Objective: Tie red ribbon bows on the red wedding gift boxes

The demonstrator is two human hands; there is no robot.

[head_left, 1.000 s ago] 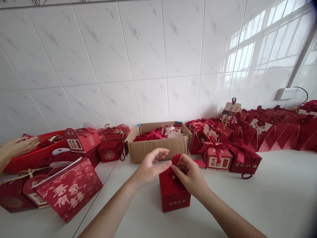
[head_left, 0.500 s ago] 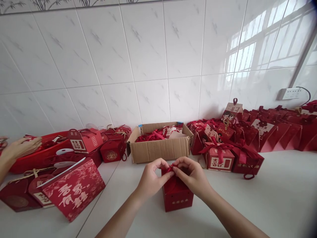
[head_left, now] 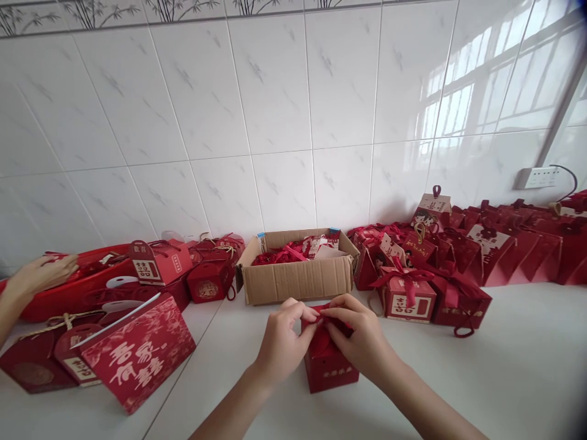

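On the white counter (head_left: 413, 373), front and middle: a small red box (head_left: 332, 371), upright, pale lettering on its near face, a cardboard carton (head_left: 298, 283) just behind it.
Red ribbon (head_left: 322, 340): at the box's top, gathered between both hands; fingers hide most of it, so I cannot tell whether a knot is formed.
Left hand (head_left: 284, 336): thumb and forefinger pinched on the ribbon.
Right hand (head_left: 360, 333): pinched likewise, its fingertips close against the left's.
Ribbon handling: probably best with both pinches kept near the crossing, an even pull to either side, and the band left flat; a hard upward tug might lift the box or crease its top.
Bowed boxes (head_left: 409, 304): two side by side, to the right of the carton.
Far right: a packed row of red gift boxes (head_left: 534, 256).
Left side: a large lettered box (head_left: 142, 357), tilted; behind it, a red basin (head_left: 41, 310) with another person's hand (head_left: 39, 275) over it, grip unclear.
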